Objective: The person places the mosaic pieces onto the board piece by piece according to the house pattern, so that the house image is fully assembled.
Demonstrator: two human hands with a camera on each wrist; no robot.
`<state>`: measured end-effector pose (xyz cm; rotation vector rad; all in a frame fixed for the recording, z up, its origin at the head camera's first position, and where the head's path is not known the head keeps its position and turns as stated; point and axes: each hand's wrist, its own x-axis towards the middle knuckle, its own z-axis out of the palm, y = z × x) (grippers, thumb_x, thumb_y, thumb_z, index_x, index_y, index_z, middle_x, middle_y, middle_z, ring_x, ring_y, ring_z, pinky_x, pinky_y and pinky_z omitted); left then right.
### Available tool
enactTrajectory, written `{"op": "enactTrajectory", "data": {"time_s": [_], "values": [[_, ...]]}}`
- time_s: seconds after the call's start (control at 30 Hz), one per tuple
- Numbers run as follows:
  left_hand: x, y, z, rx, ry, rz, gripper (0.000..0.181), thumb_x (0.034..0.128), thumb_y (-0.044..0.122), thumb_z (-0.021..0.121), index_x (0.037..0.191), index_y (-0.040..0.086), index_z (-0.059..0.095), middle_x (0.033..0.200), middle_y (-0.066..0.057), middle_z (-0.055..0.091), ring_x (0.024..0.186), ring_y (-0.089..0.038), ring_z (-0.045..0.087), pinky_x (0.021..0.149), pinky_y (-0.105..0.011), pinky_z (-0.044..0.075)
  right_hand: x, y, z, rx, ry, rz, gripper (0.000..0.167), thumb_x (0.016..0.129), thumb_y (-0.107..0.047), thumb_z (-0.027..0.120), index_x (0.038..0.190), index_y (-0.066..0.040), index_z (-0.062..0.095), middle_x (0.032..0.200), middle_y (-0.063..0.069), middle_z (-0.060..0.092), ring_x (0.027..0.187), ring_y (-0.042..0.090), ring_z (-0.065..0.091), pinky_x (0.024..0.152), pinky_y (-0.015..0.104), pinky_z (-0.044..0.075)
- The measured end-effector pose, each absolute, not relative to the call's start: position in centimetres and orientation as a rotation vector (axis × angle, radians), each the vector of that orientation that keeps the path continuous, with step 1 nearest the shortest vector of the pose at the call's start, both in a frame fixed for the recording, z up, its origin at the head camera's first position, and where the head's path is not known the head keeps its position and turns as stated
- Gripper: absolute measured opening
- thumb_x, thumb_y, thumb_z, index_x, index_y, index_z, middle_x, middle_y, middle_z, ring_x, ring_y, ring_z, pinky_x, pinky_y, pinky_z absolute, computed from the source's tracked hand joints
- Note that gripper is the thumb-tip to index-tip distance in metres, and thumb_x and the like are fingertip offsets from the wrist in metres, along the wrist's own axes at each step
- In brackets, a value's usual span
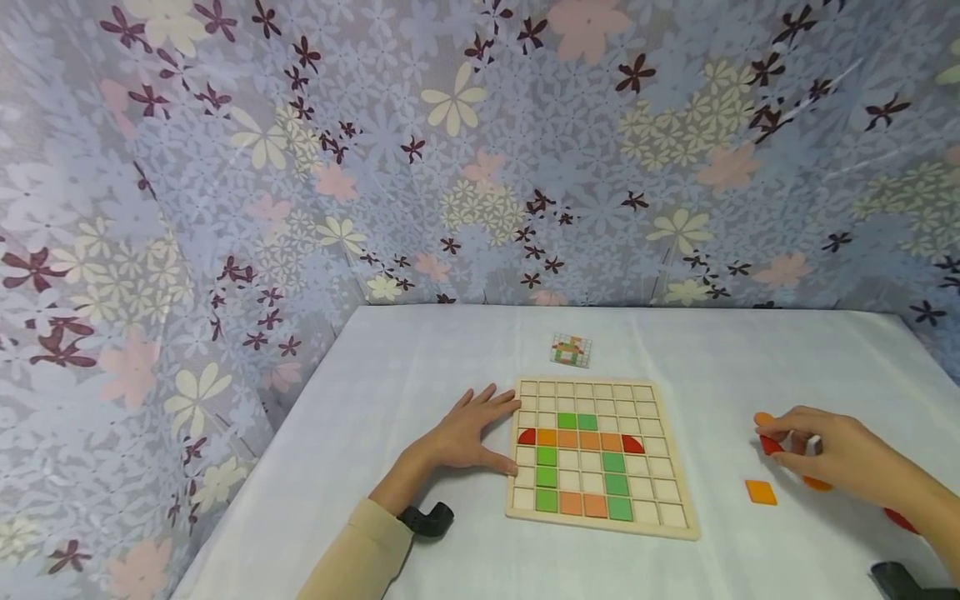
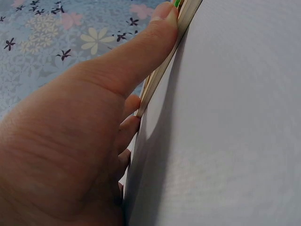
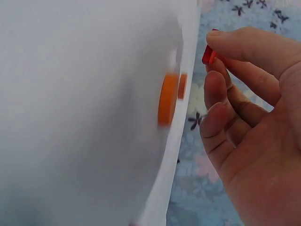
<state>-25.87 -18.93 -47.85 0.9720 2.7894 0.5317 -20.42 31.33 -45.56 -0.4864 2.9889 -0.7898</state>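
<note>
A wooden grid board (image 1: 677, 465) lies on the white cloth with green, orange and red pieces set in some of its cells. My left hand (image 1: 468, 435) spreads straight fingers along the board's left edge, touching it; the left wrist view shows the thumb (image 2: 141, 54) on the rim. To the right of the board, my right hand (image 1: 825, 446) pinches a red piece (image 3: 208, 54) between thumb and fingers, above the table. Close to that hand are an orange round piece (image 1: 763, 419), an orange square (image 1: 761, 492) and another orange piece (image 1: 817, 483), partly hidden beneath the hand.
A small card (image 1: 571, 350) with a coloured grid pattern lies behind the board. Another red piece (image 1: 901, 521) sits near the right forearm, which partly hides it. Flowered fabric (image 1: 480, 167) hangs behind the table. A black wrist device (image 1: 427, 521) is at the left cuff.
</note>
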Motion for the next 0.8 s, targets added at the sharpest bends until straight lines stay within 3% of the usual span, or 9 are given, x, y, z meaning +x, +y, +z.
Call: {"op": "enactTrajectory", "data": {"time_s": [0.23,0.8], "values": [[-25.8,-19.0,-47.9,0.965,2.794,0.540,0.102,0.0692,0.074,0.067,0.152,0.026,0.031,0.157,0.010,0.021,0.146,-0.018,0.004,0.116,-0.044,-0.001,-21.3,29.2,-45.3,-0.636,2.931,-0.900,0.034,0.080,-0.019,0.079,0.112,-0.013,0.068,0.086,-0.007,0.057,0.070,0.006,0.048,0.051,0.024,0.042],[-25.8,-18.9,-47.8,0.986,2.789,0.535,0.103,0.0691,0.074,0.067,0.152,0.025,0.030,0.157,0.010,0.021,0.146,-0.019,0.004,0.116,-0.045,0.000,-24.2,24.4,-44.6,-0.754,2.829,-0.880,0.032,0.081,-0.016,0.077,0.112,-0.012,0.069,0.086,-0.007,0.057,0.073,0.009,0.050,0.057,0.024,0.045]]}}
